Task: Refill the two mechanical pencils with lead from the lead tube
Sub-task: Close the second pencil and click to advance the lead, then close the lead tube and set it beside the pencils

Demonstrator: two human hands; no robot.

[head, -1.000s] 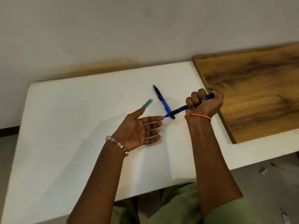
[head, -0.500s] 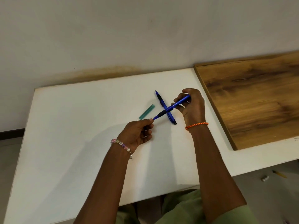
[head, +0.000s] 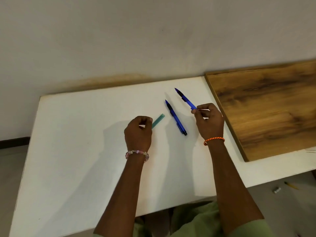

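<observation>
Now we have pulled our hands apart: right hand (head: 209,119) pinches one blue pencil (head: 185,99), left hand (head: 138,130) curls shut by the green lead tube (head: 158,120), other pencil (head: 175,117) waits on the table (head: 77,151), refilling unfinished.

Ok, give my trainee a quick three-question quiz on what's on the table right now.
1. True or false: both blue pencils lie flat on the white table.
2. Which hand holds a pencil? A) left B) right C) neither
3. Fill in: the teal lead tube lies just beside the ___ hand.

Key:
1. False. One pencil lies on the table; the right hand holds the other pencil by its rear end, tip pointing away.
2. B.
3. Left. The left hand is curled with fingertips pinched; what it pinches, if anything, cannot be made out.
</observation>
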